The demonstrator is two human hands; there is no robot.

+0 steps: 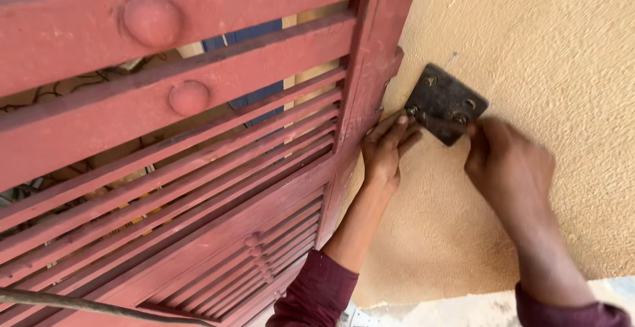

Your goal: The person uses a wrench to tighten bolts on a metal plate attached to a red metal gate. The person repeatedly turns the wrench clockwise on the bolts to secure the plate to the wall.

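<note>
Red gate (198,168) fills left side, w/ slats & round knobs. Next I see left hand (385,150), fingers loose, tips at bolt (411,110) on plate's lower-left corner. Plate (444,102) is dark metal, flat on tan wall (549,49). Right hand (508,165) pinches plate's lower-right edge.

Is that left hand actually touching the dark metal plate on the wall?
Touching. The head view shows the left hand with its fingertips pressed against the lower corner of the dark metal plate.
</note>
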